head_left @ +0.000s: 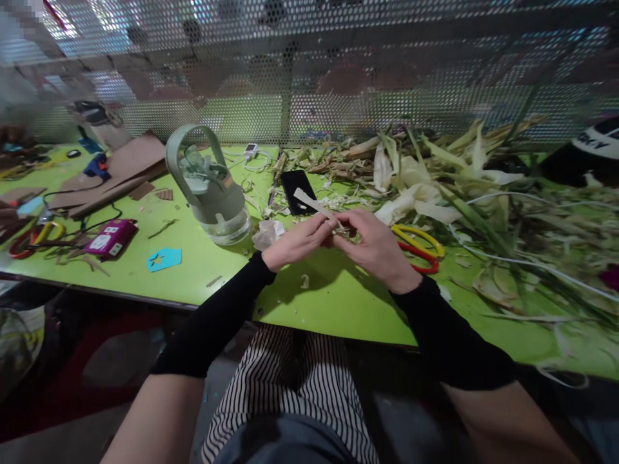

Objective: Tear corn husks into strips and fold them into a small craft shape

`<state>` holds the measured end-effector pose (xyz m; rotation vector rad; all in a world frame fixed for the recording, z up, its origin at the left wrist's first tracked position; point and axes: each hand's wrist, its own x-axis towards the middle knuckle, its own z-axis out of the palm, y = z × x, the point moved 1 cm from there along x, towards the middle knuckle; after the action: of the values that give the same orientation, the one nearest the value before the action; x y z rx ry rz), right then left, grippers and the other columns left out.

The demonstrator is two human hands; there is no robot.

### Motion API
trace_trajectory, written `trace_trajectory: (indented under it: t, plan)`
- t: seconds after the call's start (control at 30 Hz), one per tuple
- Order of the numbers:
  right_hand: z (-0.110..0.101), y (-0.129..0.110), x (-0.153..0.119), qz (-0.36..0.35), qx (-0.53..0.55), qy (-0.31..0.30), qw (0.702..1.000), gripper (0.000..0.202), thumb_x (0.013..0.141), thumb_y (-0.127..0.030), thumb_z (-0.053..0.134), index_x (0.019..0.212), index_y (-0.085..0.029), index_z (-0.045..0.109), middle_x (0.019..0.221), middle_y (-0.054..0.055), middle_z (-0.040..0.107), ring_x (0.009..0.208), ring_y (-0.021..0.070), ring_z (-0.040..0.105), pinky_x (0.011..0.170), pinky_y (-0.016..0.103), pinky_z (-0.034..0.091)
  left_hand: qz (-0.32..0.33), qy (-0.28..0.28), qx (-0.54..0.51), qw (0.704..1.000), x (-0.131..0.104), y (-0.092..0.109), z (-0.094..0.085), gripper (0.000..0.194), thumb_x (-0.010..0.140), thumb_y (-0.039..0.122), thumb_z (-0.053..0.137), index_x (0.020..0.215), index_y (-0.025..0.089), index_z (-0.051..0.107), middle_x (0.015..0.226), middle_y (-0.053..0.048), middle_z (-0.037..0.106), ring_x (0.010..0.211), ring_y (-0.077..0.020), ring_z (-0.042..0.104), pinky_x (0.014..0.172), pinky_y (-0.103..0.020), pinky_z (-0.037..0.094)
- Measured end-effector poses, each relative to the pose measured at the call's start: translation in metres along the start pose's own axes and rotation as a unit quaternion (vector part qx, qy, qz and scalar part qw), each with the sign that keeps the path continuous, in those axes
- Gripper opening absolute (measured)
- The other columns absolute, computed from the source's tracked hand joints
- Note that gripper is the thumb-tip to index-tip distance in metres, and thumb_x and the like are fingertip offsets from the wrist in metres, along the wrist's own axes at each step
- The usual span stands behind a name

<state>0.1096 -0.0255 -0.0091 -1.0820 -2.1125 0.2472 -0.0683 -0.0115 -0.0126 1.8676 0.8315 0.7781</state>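
Both hands meet over the green table (329,309), fingers pinched together around a pale strip of corn husk (312,202). My left hand (302,241) is closed on its near part, and my right hand (372,243) grips the same end with thumb and fingers. The strip's free end points up and to the left over a black phone (298,191). Just right of my right hand lie scissors with yellow and red handles (425,248). A crumpled whitish piece (269,233) rests beside my left hand. The fingertips partly hide the strip's lower end.
Left of my hands stands a green-lidded bottle (217,200). A heap of corn husks (435,180) and a white cord (527,261) spread over the right side. Farther left are a purple box (111,238), a blue paper piece (164,259) and cardboard (120,171). A perforated metal screen (232,96) rises behind.
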Motion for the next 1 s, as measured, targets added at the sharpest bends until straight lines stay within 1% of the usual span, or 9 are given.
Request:
trace_trajectory:
  t: [0.13,0.27,0.33,0.4,0.6,0.7,0.77,0.87,1.0]
  plan:
    - [-0.005,-0.007,0.0,0.054,0.105,-0.034,0.992,0.026,0.092,-0.035,0.063,0.114,-0.021,0.067,0.112,0.011,0.073,0.096,0.0254,0.069,0.087,0.043,0.058,-0.04,0.039,-0.087,0.995,-0.001,0.0,-0.002,0.028,0.105,0.036,0.041,0.088,0.017,0.051,0.073,0.003,0.047,0.063,-0.0088,0.046,0.063,-0.023,0.039]
    - [-0.009,-0.008,0.0,0.083,0.114,-0.008,0.99,0.016,0.093,-0.032,0.062,0.104,-0.021,0.067,0.102,0.008,0.073,0.089,0.0219,0.069,0.082,0.04,0.058,-0.084,0.042,-0.157,0.983,-0.001,0.002,-0.004,0.023,0.101,0.033,0.049,0.086,0.017,0.053,0.068,0.005,0.041,0.055,-0.0058,0.033,0.053,-0.021,0.027]
    - [-0.009,-0.006,0.0,0.092,0.114,0.004,0.989,0.012,0.091,-0.032,0.065,0.097,-0.022,0.065,0.096,0.007,0.073,0.084,0.021,0.068,0.078,0.039,0.057,-0.08,0.03,-0.148,0.985,0.0,0.001,-0.004,0.014,0.094,0.029,0.06,0.094,0.015,0.059,0.072,0.005,0.046,0.058,-0.0054,0.036,0.056,-0.021,0.03]
    - [-0.007,-0.005,0.0,0.1,0.123,0.014,0.987,0.012,0.089,-0.033,0.067,0.094,-0.022,0.063,0.094,0.005,0.072,0.081,0.0205,0.067,0.076,0.038,0.056,-0.06,0.019,-0.125,0.99,0.002,-0.001,-0.004,0.017,0.088,0.025,0.068,0.099,0.014,0.062,0.079,0.003,0.054,0.064,-0.0062,0.043,0.063,-0.021,0.036]
    - [-0.007,-0.004,0.001,0.103,0.135,0.014,0.985,0.013,0.088,-0.034,0.068,0.091,-0.023,0.061,0.088,0.004,0.07,0.078,0.0196,0.065,0.073,0.036,0.054,-0.028,0.034,-0.01,0.999,0.002,-0.006,-0.003,0.02,0.09,0.026,0.061,0.104,0.013,0.066,0.104,-0.006,0.069,0.091,-0.016,0.059,0.087,-0.031,0.046]
    - [-0.007,-0.004,0.001,0.105,0.131,0.004,0.986,0.013,0.088,-0.034,0.067,0.09,-0.023,0.061,0.088,0.004,0.069,0.076,0.0191,0.064,0.07,0.035,0.053,-0.035,0.041,0.064,0.996,0.0,0.0,-0.004,0.022,0.089,0.028,0.063,0.104,0.014,0.069,0.107,-0.008,0.071,0.096,-0.0193,0.061,0.089,-0.033,0.046]
    - [-0.007,-0.005,0.001,0.11,0.132,0.005,0.985,0.013,0.089,-0.034,0.067,0.089,-0.023,0.061,0.087,0.004,0.069,0.075,0.0186,0.063,0.069,0.035,0.053,-0.047,0.028,0.053,0.997,-0.002,0.005,-0.005,0.02,0.091,0.029,0.062,0.101,0.013,0.07,0.103,-0.007,0.07,0.09,-0.0169,0.059,0.083,-0.03,0.045]
    - [-0.007,-0.005,0.001,0.115,0.138,0.02,0.984,0.013,0.089,-0.034,0.067,0.088,-0.023,0.059,0.085,0.003,0.068,0.074,0.0184,0.063,0.07,0.035,0.053,-0.076,0.017,-0.048,0.996,-0.003,0.006,-0.004,0.024,0.096,0.033,0.057,0.101,0.013,0.07,0.088,-0.003,0.066,0.072,-0.0098,0.051,0.069,-0.024,0.04]
    - [-0.008,-0.004,0.001,0.089,0.113,0.044,0.989,0.014,0.088,-0.035,0.068,0.087,-0.023,0.06,0.093,0.006,0.067,0.081,0.0209,0.065,0.074,0.038,0.056,-0.121,0.046,-0.139,0.982,-0.002,0.001,-0.004,0.03,0.096,0.041,0.06,0.092,0.013,0.069,0.065,0.005,0.042,0.054,-0.0052,0.032,0.053,-0.023,0.024]
